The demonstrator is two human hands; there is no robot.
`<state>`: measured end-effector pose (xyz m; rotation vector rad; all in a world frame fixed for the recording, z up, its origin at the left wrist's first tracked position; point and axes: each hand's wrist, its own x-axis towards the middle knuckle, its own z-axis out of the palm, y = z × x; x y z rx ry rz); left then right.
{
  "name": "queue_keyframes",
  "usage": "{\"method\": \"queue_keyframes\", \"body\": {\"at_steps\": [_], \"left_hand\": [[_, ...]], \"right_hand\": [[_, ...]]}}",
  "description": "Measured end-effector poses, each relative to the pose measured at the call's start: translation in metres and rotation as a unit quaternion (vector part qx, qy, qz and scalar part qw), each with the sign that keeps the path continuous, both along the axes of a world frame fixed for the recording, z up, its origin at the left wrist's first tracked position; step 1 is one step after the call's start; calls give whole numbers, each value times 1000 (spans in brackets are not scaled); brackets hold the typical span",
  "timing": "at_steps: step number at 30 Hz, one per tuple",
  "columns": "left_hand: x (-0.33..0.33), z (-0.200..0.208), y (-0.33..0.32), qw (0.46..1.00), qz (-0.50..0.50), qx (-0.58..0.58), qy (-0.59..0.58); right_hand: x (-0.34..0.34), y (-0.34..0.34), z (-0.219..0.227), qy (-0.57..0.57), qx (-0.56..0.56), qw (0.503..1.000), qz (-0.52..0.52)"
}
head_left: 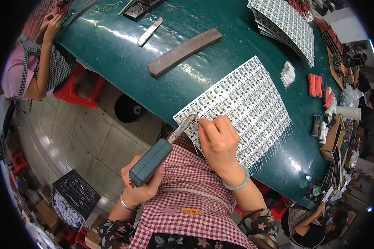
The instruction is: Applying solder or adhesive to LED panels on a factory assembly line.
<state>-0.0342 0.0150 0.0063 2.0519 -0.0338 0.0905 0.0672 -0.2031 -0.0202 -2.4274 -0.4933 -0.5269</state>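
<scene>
My left hand (144, 193) is wrapped round the dark green body of a soldering gun (150, 162). The gun's metal barrel slants up to the left part of a white circuit board panel (249, 108), its tip close to the surface. Rows of small components cover this panel, and thin white wires stick out along its near right edge. Over the panel's near left part, my right hand (220, 143) has its thumb and forefinger pinched together beside the gun's tip. Whatever lies between those fingertips is too small to make out.
On the green table (129, 62) lie a long brown bar (185, 52), a pale flat strip (150, 32), a white wire bundle (287, 74) and red bundles (315, 85). A panel stack (284, 27) stands far right. A person (37, 66) sits at left near a red stool (81, 89).
</scene>
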Motion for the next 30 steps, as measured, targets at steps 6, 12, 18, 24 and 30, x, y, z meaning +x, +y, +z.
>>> {"method": "queue_keyframes", "body": {"at_steps": [6, 12, 18, 24, 30], "left_hand": [[-1, 0, 1, 1000, 7, 5, 17], [-14, -9, 5, 1000, 19, 2, 12], [-11, -3, 4, 1000, 12, 10, 3], [-5, -3, 0, 1000, 5, -4, -16], [-3, -5, -2, 1000, 3, 3, -23]], "right_hand": [[0, 1, 1, -2, -8, 1000, -1], [0, 1, 3, -3, -12, 1000, 0], [0, 1, 1, -6, -11, 1000, 1], [-1, 0, -2, -14, -24, 1000, 7], [-2, 0, -2, -23, -35, 999, 10]]}}
